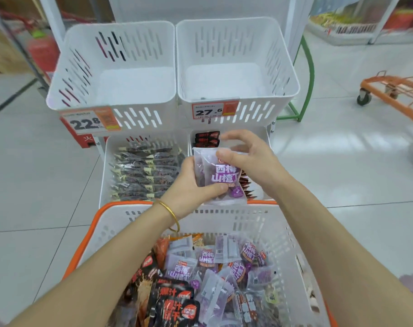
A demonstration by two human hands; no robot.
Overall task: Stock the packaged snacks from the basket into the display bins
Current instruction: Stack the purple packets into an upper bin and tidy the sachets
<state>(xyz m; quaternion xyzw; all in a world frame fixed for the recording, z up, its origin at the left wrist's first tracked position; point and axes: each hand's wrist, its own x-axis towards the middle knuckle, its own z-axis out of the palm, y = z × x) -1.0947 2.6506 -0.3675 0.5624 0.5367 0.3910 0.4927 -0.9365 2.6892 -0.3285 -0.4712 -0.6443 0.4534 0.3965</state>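
Note:
My left hand grips a small stack of purple snack packets just above the far rim of the white basket with orange trim. My right hand rests its thumb on the top of the stack, fingers curled and spread above it. The basket holds several purple packets and black-and-red packets. Two upper white display bins stand with nothing in them. The lower left bin is filled with dark packets; the lower right bin holds black-and-red packets, mostly hidden by my hands.
Price tags reading 22.8 and 27.6 hang on the upper bins. An orange trolley stands at the right on the tiled floor. A green rack frame is behind the bins. Another shelf is at the far right.

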